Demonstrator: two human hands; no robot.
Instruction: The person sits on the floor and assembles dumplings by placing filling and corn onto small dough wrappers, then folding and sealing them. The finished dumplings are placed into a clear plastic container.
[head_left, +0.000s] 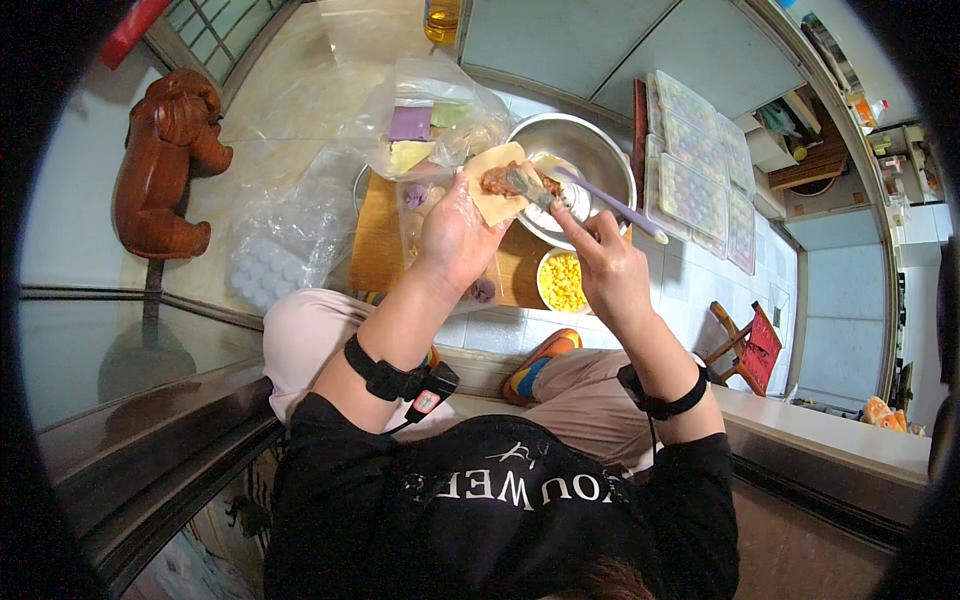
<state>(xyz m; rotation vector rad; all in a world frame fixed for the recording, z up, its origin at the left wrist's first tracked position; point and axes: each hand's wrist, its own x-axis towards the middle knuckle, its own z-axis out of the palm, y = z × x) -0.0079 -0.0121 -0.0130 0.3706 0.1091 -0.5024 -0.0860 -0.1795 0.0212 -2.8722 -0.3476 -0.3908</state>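
Note:
My left hand (454, 240) holds a pale yellow dough wrapper (486, 208) flat on its palm and fingers. Brown minced filling (495, 182) lies in the middle of the wrapper. Between the fingers of my right hand (616, 264) is a metal spreader (534, 193), its blade touching the filling. Behind both hands stands a stainless steel mixing bowl (555, 129), with some filling and a white patch visible inside. A purple-handled utensil (630, 216) leans across the bowl's rim. Below my right hand is a small white bowl of yellow corn kernels (562, 281).
A clear plastic tray (491, 300) with purple and pale dumplings lies on a wooden board (375, 247), partly under my left arm. Purple, green and yellow wrappers (409, 124) sit in a plastic bag. Stacked clear boxes (694, 184) stand right; a carved wooden elephant (157, 180) is left.

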